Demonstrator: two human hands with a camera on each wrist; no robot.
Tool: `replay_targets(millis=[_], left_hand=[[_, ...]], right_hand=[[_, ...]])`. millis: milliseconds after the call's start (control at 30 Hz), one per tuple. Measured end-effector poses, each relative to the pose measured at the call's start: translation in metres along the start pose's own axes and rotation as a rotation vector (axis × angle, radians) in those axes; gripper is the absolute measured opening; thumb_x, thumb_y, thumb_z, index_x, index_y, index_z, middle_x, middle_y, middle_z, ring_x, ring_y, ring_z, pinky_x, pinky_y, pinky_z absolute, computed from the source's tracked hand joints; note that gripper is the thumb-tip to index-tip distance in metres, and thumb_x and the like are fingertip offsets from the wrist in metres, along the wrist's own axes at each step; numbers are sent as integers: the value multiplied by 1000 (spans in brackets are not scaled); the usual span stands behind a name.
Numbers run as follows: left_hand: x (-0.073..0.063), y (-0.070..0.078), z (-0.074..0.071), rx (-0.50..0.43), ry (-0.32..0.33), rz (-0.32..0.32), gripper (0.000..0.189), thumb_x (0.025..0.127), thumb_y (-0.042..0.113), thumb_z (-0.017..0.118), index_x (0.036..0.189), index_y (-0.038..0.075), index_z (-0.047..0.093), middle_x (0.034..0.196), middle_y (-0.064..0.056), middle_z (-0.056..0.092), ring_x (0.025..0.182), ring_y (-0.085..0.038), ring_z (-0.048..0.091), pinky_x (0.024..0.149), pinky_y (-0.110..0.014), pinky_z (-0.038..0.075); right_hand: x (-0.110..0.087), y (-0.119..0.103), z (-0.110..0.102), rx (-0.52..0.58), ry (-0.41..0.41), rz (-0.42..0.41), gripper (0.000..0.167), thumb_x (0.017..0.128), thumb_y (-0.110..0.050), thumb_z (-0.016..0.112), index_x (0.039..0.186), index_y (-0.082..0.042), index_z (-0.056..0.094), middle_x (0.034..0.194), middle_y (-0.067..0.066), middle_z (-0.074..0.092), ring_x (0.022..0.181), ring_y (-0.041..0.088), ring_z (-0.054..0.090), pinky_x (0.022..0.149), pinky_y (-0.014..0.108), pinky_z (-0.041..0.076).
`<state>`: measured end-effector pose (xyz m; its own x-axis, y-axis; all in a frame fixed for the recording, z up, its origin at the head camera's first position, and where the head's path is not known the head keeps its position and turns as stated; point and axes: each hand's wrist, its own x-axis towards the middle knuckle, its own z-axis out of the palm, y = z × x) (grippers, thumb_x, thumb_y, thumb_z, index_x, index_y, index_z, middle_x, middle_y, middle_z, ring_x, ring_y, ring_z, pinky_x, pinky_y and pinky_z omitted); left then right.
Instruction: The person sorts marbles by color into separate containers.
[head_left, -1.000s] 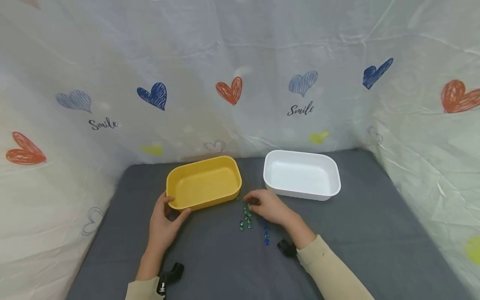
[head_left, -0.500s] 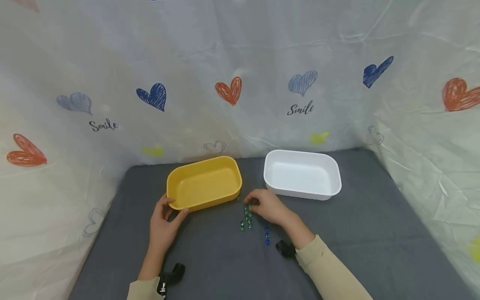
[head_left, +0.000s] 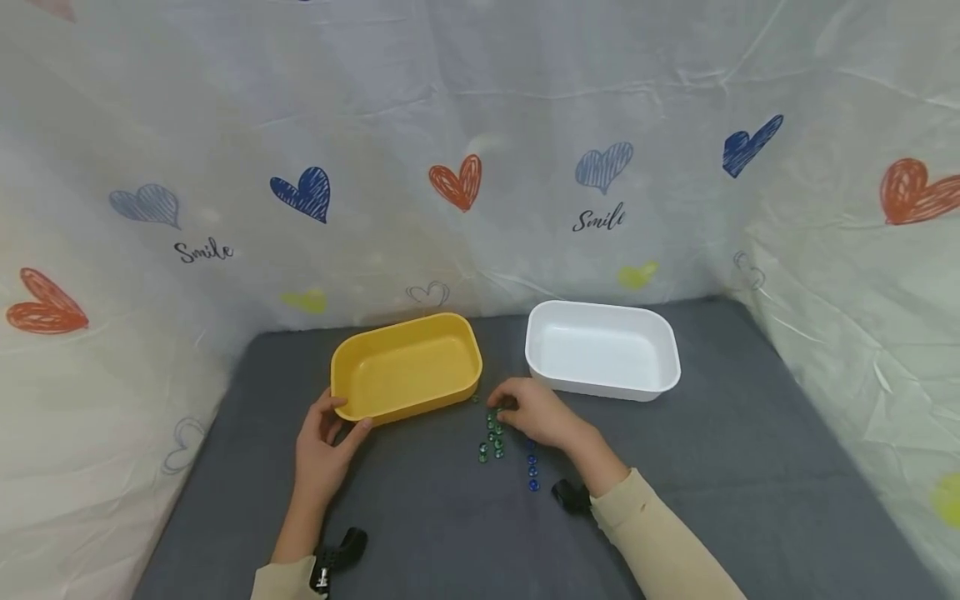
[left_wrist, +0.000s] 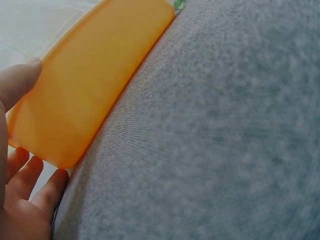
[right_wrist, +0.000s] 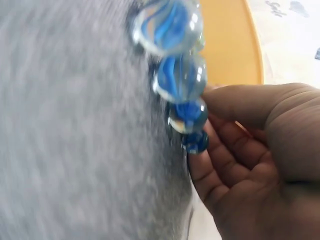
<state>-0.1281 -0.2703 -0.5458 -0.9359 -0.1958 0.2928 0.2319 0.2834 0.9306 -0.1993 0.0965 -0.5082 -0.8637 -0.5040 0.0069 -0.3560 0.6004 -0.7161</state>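
My left hand (head_left: 324, 450) grips the near left corner of a yellow tray (head_left: 408, 411), thumb (left_wrist: 22, 80) at the rim and the other fingers at its end. My right hand (head_left: 543, 414) reaches down between the two trays, thumb and index finger pinching at a green marble at the far end of the green marbles (head_left: 498, 443). Those lie in short columns on the cloth. A column of blue marbles (head_left: 533, 472) runs beside them, under the right wrist; in the right wrist view blue-swirled marbles (right_wrist: 181, 78) line up before the thumb and hide the fingertips.
A white tray (head_left: 603, 389) stands at the back right. One lone green marble (head_left: 475, 398) lies by the yellow tray's near right corner. Grey cloth (head_left: 435, 517) covers the table, and a curtain printed with hearts (head_left: 517, 100) hangs behind it.
The left thumb has shifted slightly left along the yellow tray's front edge. The right hand, trays and marbles keep their places; the head view sways a little.
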Motion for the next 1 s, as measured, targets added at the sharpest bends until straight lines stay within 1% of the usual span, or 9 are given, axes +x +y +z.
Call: replay_targets(millis=[133, 233, 333, 467, 567, 633, 767, 867, 1000], left_hand=[[1, 0, 0, 7, 2, 1, 49, 96, -3, 82, 139, -3, 58, 171, -14, 39, 149, -18, 49, 107, -17, 48], [3, 1, 0, 4, 3, 5, 49, 96, -3, 82, 139, -3, 58, 172, -13, 39, 149, -17, 49, 108, -17, 48], [5, 2, 0, 3, -2, 8, 49, 96, -3, 82, 139, -3, 58, 171, -13, 40, 148, -16, 50, 107, -17, 48], [7, 4, 0, 2, -12, 13, 50, 96, -4, 81, 140, -5, 56, 171, -14, 40, 145, -9, 50, 107, -16, 49], [6, 4, 0, -7, -16, 19, 51, 96, -5, 80, 140, -7, 55, 171, -15, 39, 144, -5, 50, 107, -16, 49], [5, 3, 0, -10, -15, 19, 50, 96, -5, 80, 140, -7, 55, 171, -15, 39, 145, -7, 50, 107, -17, 49], [3, 1, 1, -7, -10, 16, 49, 96, -5, 81, 139, -5, 57, 171, -15, 40, 148, -16, 49, 106, -17, 49], [2, -1, 0, 0, -10, 13, 49, 96, -5, 81, 139, -4, 58, 171, -15, 39, 150, -22, 48, 106, -16, 49], [0, -2, -1, 2, -7, 8, 49, 96, -4, 82, 139, -4, 57, 172, -14, 39, 151, -31, 47, 106, -16, 50]], right_hand=[[1, -5, -7, -25, -4, -17, 21, 97, -3, 81, 116, -10, 80, 112, -1, 77, 103, 16, 70, 92, 39, 60], [1, -9, -13, -27, -17, -29, 21, 98, -4, 80, 118, -9, 80, 114, 0, 76, 106, 18, 71, 94, 40, 59], [1, -17, -19, -19, -14, -50, 21, 99, -4, 78, 121, -6, 79, 117, 2, 76, 110, 21, 71, 98, 43, 59], [4, -27, -28, 8, 9, -80, 21, 101, -7, 77, 122, -4, 79, 118, 4, 76, 109, 20, 71, 96, 43, 60], [11, -36, -35, 38, 28, -95, 20, 101, -9, 77, 121, -5, 79, 117, 5, 77, 106, 18, 71, 94, 41, 61], [16, -41, -39, 64, 41, -106, 21, 101, -9, 77, 122, -6, 80, 118, 4, 77, 106, 17, 70, 94, 40, 61], [28, -51, -40, 105, 51, -109, 23, 102, -11, 76, 125, -8, 79, 119, 1, 77, 107, 16, 70, 95, 38, 61], [39, -56, -36, 131, 50, -108, 24, 103, -13, 76, 126, -8, 79, 119, 1, 77, 106, 17, 71, 94, 38, 61], [54, -57, -27, 151, 65, -105, 23, 103, -13, 76, 125, -7, 80, 117, 2, 77, 106, 17, 70, 92, 35, 61]])
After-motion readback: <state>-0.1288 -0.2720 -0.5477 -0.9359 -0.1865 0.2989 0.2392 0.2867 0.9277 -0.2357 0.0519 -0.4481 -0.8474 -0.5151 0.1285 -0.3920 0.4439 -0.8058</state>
